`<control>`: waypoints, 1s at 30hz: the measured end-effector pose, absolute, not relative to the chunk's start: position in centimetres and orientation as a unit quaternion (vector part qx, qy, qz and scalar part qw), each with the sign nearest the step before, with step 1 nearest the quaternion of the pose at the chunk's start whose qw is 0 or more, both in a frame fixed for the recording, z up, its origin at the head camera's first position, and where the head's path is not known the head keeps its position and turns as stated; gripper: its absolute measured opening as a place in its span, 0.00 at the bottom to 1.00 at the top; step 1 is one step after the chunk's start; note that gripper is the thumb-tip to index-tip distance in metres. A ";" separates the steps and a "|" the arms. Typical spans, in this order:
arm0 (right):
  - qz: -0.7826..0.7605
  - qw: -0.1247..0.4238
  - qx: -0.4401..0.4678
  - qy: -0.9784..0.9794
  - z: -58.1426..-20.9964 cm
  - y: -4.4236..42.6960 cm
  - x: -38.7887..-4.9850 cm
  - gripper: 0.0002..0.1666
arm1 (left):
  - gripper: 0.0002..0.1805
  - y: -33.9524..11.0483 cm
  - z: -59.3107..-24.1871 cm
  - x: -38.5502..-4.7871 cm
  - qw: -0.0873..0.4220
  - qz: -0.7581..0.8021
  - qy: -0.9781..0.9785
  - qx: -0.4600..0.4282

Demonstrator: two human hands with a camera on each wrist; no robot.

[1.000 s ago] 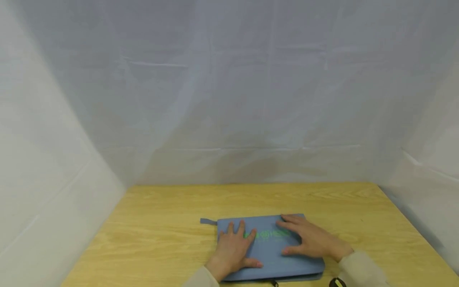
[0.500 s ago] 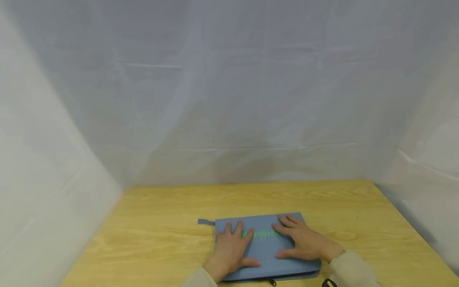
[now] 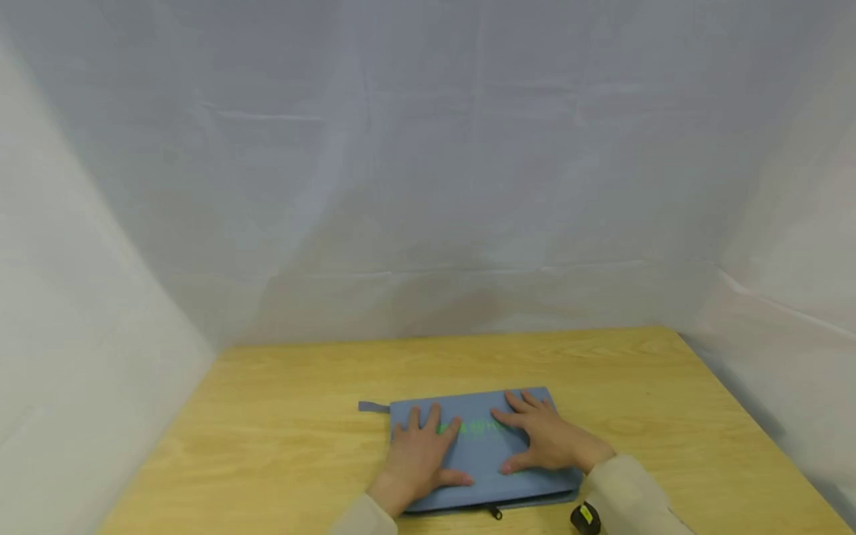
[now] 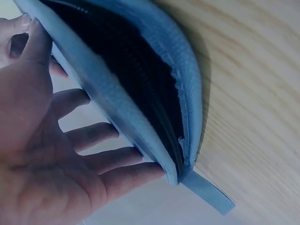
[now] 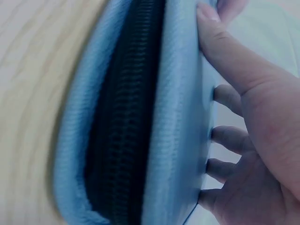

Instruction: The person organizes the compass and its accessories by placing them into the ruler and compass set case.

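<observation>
A flat blue zip pouch (image 3: 484,468) with green print on its cover lies on the wooden table. Both hands rest on its cover with fingers spread. My left hand (image 3: 416,461) is on the left part, thumb pointing inward. On the right part lies my right hand (image 3: 550,438), fingertips near the far edge. A fabric loop (image 3: 373,406) sticks out at the far left corner, and a dark zip pull (image 3: 494,512) hangs at the near edge. In the left wrist view, the pouch's side (image 4: 126,93) shows a dark gap; zip teeth (image 5: 124,117) run along it in the right wrist view.
The wooden table (image 3: 281,416) extends around the pouch. White sheeting (image 3: 428,186) stands behind the table and on both sides. A black object with a yellow mark (image 3: 585,518) is by the right sleeve.
The pouch, hands and table all shift a little left in the head view, as the camera turns. My right hand's fingers lie more spread on the cover than a second ago.
</observation>
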State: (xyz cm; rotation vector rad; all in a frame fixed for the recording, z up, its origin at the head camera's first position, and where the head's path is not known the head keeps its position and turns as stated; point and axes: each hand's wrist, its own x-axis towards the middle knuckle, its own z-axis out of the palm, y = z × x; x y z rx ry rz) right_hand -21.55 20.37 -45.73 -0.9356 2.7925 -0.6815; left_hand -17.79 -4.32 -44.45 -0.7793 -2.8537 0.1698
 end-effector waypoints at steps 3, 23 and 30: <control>-0.223 0.060 -0.310 0.922 -45.8 20.2 -21.9 0.54 | 0.47 -4.5 -44.2 -17.7 0.094 0.059 -0.958 -0.263; -0.239 0.056 -0.309 0.919 -45.9 20.7 -22.1 0.53 | 0.19 3.4 -44.0 -13.1 -0.027 0.048 -0.977 -0.204; -0.251 0.062 -0.306 0.916 -46.4 21.1 -21.8 0.54 | 0.12 4.1 -44.8 -13.3 -0.059 0.027 -0.983 -0.171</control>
